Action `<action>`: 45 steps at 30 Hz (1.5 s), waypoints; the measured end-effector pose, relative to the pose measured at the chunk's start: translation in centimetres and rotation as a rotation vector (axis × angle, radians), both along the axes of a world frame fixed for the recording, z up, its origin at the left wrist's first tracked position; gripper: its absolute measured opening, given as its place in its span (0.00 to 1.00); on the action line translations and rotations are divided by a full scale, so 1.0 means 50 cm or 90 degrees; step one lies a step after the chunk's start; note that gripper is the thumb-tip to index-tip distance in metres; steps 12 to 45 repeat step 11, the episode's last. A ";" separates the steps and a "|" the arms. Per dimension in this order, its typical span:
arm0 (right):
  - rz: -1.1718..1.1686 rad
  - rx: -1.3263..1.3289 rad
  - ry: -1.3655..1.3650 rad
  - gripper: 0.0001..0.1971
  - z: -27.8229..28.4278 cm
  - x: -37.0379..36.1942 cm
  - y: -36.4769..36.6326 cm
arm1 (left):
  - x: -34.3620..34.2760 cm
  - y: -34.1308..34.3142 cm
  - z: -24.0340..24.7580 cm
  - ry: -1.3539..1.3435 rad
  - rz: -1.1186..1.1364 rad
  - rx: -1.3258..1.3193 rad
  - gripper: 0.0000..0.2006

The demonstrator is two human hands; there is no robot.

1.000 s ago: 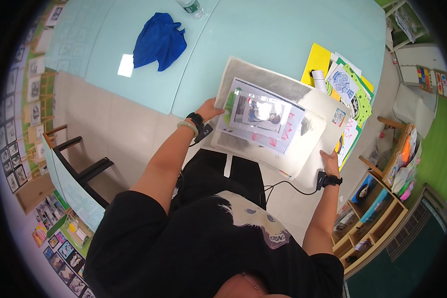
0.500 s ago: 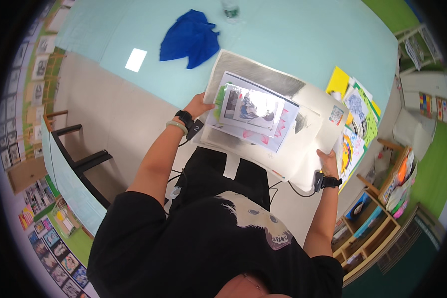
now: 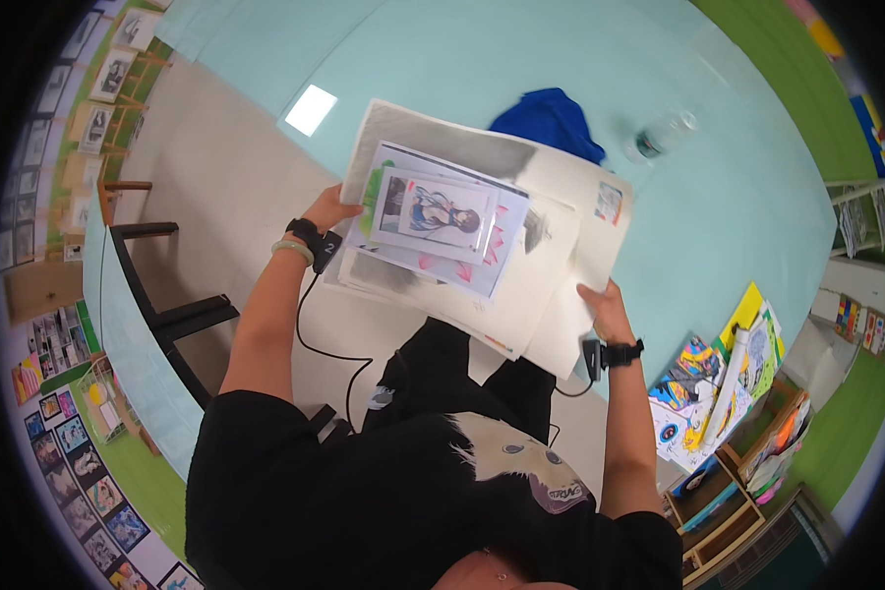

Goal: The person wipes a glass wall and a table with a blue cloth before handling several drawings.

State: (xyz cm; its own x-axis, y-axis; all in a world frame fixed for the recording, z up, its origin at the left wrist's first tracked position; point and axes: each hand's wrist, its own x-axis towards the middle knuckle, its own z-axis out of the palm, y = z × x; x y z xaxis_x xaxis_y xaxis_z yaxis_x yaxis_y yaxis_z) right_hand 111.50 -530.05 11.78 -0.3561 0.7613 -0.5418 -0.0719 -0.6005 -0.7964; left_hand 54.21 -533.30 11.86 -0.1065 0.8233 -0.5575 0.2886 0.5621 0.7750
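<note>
Between my two hands is a stack of drawing sheets (image 3: pixel 560 236), held tilted in front of my body over the near edge of the table. On top of the large grey-shaded sheets lies a smaller sheet with pink petals and green leaves (image 3: pixel 495 275). A small picture of a figure (image 3: pixel 442 209) rests on that one. My left hand (image 3: pixel 330 210) grips the stack's left edge, thumb on top. At the lower right edge, my right hand (image 3: pixel 608 307) pinches the sheets with its thumb above. The fingers underneath are hidden by the paper.
A blue cloth (image 3: pixel 551 123) lies just beyond the stack on the pale blue table (image 3: pixel 462 59), a clear bottle (image 3: pixel 664 135) to its right. Colourful drawings (image 3: pixel 674 433) sit at the table's right end, near a wooden shelf (image 3: pixel 747 516). A black-framed seat (image 3: pixel 195 317) stands at left.
The stack and both hands have shifted left in the view, away from the colourful drawings. The cloth, bottle and table appear farther right as my view turns. Both hands keep their hold.
</note>
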 end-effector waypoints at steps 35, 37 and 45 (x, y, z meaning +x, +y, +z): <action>0.298 0.353 -0.289 0.22 -0.011 -0.637 0.574 | -0.353 -0.065 -0.239 -0.116 0.376 0.052 0.32; 0.298 0.353 -0.289 0.22 -0.011 -0.637 0.574 | -0.353 -0.065 -0.239 -0.116 0.376 0.052 0.32; 0.298 0.353 -0.289 0.22 -0.011 -0.637 0.574 | -0.353 -0.065 -0.239 -0.116 0.376 0.052 0.32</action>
